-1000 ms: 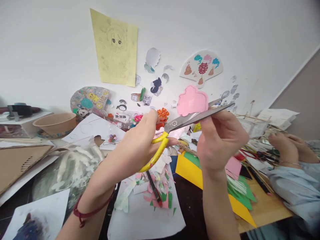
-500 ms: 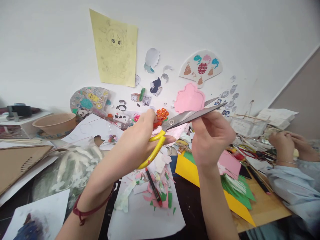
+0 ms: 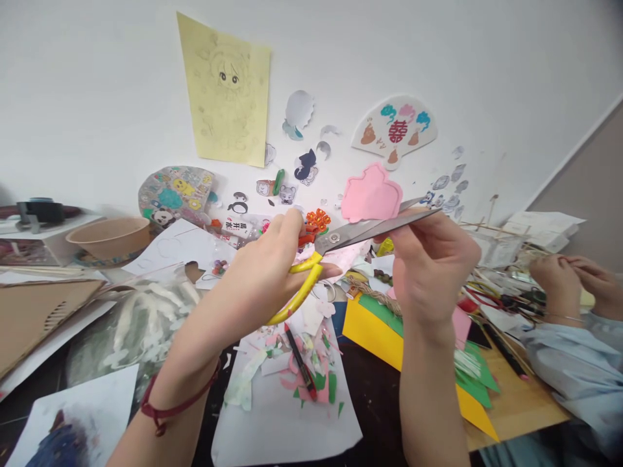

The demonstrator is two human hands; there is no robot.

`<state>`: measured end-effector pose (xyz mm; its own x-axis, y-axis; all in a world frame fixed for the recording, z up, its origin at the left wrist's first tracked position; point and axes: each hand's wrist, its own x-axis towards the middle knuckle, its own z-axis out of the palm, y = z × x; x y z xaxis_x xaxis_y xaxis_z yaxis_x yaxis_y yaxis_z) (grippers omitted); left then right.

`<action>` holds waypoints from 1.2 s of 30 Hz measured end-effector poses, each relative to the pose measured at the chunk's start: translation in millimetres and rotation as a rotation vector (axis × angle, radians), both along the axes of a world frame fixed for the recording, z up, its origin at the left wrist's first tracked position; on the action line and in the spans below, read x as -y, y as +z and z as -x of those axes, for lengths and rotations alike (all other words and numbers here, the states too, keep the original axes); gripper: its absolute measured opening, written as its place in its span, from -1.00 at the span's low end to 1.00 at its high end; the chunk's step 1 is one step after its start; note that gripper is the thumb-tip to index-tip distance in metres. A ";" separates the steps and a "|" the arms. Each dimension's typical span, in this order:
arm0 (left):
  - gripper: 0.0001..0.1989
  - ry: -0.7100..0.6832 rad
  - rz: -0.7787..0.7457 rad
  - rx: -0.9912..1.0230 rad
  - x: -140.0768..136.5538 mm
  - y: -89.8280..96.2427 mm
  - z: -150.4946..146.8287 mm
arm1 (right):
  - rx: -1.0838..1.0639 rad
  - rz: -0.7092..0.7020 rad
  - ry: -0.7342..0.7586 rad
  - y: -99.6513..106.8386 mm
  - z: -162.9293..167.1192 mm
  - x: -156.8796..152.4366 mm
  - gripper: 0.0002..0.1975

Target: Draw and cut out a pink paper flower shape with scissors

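My left hand [image 3: 272, 272] is closed round the yellow handles of a pair of scissors [image 3: 360, 232]. The blades point right and are slightly parted. A pink paper cut-out [image 3: 372, 194] with a wavy outline stands upright at the blades, its lower edge between them. My right hand [image 3: 433, 266] has curled fingers at the lower right of the cut-out, close behind the blades. The blades partly hide its grip on the paper.
Below lies white paper [image 3: 287, 431] with pink and green scraps and a red-tipped crayon [image 3: 300, 361]. Yellow card [image 3: 372, 334] lies to the right. A bowl [image 3: 109, 240] stands left. Another person's hands [image 3: 559, 285] are at far right. Drawings hang on the wall.
My right hand has shifted right along the blades and turned a little. The scissors and left hand stay nearly in place. The pink cut-out has tilted slightly.
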<state>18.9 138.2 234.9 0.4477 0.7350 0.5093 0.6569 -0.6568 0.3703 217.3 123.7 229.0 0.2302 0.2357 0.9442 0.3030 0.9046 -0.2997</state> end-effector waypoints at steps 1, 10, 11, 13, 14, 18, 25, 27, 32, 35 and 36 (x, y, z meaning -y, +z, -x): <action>-0.57 0.002 0.001 -0.003 0.6 0.0 -0.6 | -0.019 -0.008 -0.003 -0.7 1.2 -0.2 -0.94; -0.56 -0.048 0.036 0.033 0.2 -2.6 -7.1 | -0.170 -0.108 -0.014 -3.7 13.9 -2.1 -0.92; -0.56 -0.052 0.038 0.038 0.2 -2.9 -7.8 | -0.176 -0.117 -0.017 -4.0 14.7 -2.3 -0.92; -0.57 -0.062 0.040 0.046 0.7 -3.6 -9.2 | -0.187 -0.138 -0.032 -4.8 15.8 -3.2 -0.91; -0.58 -0.067 0.039 0.049 1.1 -3.9 -9.9 | -0.196 -0.148 -0.042 -5.3 16.0 -4.0 -0.90; -0.62 -0.073 0.043 0.055 1.0 -5.4 -13.6 | -0.233 -0.177 -0.069 -7.9 15.5 -9.2 -0.92; -0.73 -0.019 -0.029 0.166 -6.8 -9.4 -22.1 | -0.218 -0.195 -0.074 -7.1 8.6 -16.5 -0.92; -0.80 -0.046 -0.020 0.204 -9.8 -11.0 -23.3 | -0.209 -0.200 -0.061 -6.6 6.4 -17.8 -0.91; -0.84 -0.092 -0.074 0.226 -17.7 -14.3 -24.3 | -0.163 -0.215 -0.065 -6.9 3.4 -22.9 -0.89; -0.81 -0.046 -0.105 0.112 -21.7 -15.7 -25.5 | -0.130 -0.222 -0.087 -8.1 1.7 -26.8 -0.91; -0.81 -0.029 -0.099 0.075 -23.2 -16.5 -26.1 | -0.117 -0.218 -0.093 -8.6 1.0 -27.8 -0.92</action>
